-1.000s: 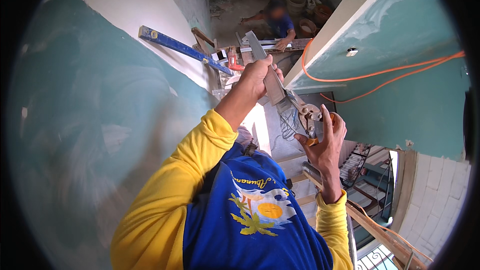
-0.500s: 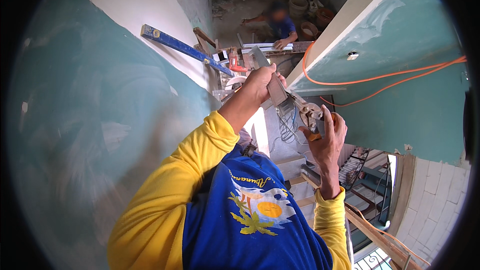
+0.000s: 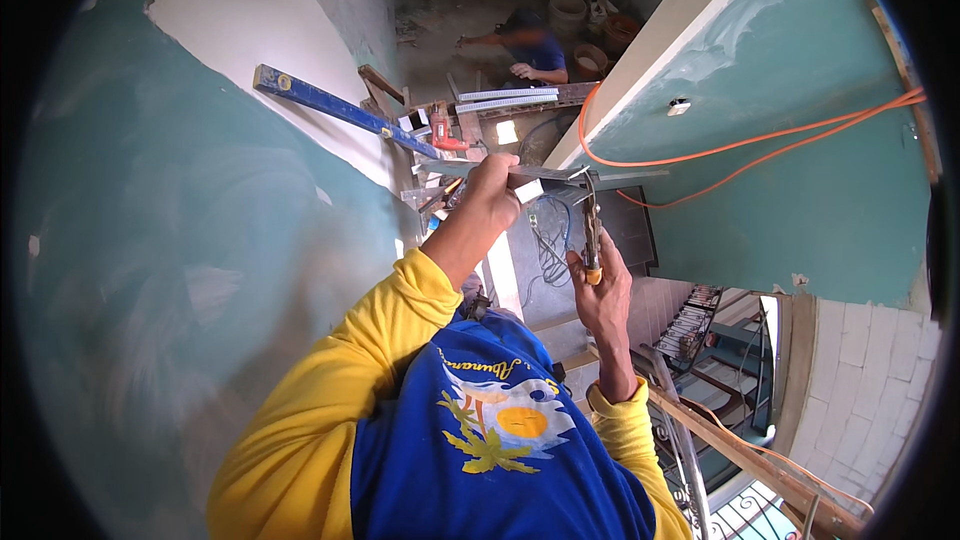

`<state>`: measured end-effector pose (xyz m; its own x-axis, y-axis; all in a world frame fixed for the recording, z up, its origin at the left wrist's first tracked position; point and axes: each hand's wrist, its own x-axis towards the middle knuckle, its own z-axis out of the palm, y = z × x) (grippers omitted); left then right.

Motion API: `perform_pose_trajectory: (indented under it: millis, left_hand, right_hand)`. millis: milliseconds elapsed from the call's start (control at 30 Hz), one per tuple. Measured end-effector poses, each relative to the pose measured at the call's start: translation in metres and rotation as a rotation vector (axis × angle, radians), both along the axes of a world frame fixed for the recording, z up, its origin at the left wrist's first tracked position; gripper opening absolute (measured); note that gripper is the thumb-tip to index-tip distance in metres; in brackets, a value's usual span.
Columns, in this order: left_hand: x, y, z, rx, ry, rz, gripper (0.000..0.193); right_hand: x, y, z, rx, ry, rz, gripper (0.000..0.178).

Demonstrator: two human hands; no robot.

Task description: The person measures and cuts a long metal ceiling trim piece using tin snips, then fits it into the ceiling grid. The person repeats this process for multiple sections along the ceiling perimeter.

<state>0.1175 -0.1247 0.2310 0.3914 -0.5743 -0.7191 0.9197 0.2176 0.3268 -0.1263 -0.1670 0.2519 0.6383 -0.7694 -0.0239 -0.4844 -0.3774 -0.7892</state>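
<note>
My left hand (image 3: pixel 492 198) is closed around a thin grey metal channel (image 3: pixel 546 175), which lies crosswise in front of me. A bright white end or flange of it shows just right of my fist. My right hand (image 3: pixel 606 300) grips a pair of tin snips (image 3: pixel 592 225) with a yellow-orange handle end. The snips point away from me, and their jaws are at the right end of the channel. Whether the jaws touch or bite the metal is too small to tell.
A blue spirit level (image 3: pixel 340 106) leans along the left wall. Beyond my hands are a red power drill (image 3: pixel 442 128) and white perforated strips (image 3: pixel 508 98). A co-worker (image 3: pixel 532 48) crouches near buckets (image 3: pixel 568 12). An orange cord (image 3: pixel 740 156) hangs right; a wooden rail (image 3: pixel 745 448) runs lower right.
The channel has turned from pointing away to lying crosswise. The snips have swung upright to its right end, and my right hand has moved left. The co-worker's hand has left the white strips.
</note>
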Motion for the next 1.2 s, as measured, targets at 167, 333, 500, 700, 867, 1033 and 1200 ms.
perform_pose_trajectory:
  millis: [167, 333, 500, 700, 867, 1033, 1200]
  left_hand:
    - [0.006, 0.0, -0.026, 0.083, -0.078, 0.063, 0.02]
    - [0.003, -0.005, -0.029, 0.164, -0.054, 0.111, 0.017]
    - [-0.002, -0.006, -0.027, 0.234, -0.019, 0.161, 0.014]
    - [-0.004, -0.007, -0.025, 0.296, 0.016, 0.211, 0.016]
    - [-0.002, -0.007, -0.022, 0.346, 0.051, 0.274, 0.016]
    - [-0.018, -0.013, -0.026, 0.302, 0.09, 0.214, 0.018]
    - [0.001, 0.0, -0.059, 0.139, 0.077, 0.146, 0.02]
  right_hand:
    - [0.004, 0.005, 0.005, 0.056, 0.031, -0.007, 0.052]
    - [0.007, 0.011, 0.007, 0.035, 0.058, -0.045, 0.042]
    - [0.007, 0.012, -0.01, 0.049, 0.102, -0.096, 0.039]
    - [0.007, 0.014, -0.033, 0.016, 0.003, -0.098, 0.04]
    - [0.009, 0.012, -0.045, 0.041, -0.018, -0.082, 0.041]
    - [0.014, 0.006, -0.082, 0.217, -0.157, -0.318, 0.039]
    - [0.001, 0.002, -0.053, 0.606, -0.243, -0.178, 0.034]
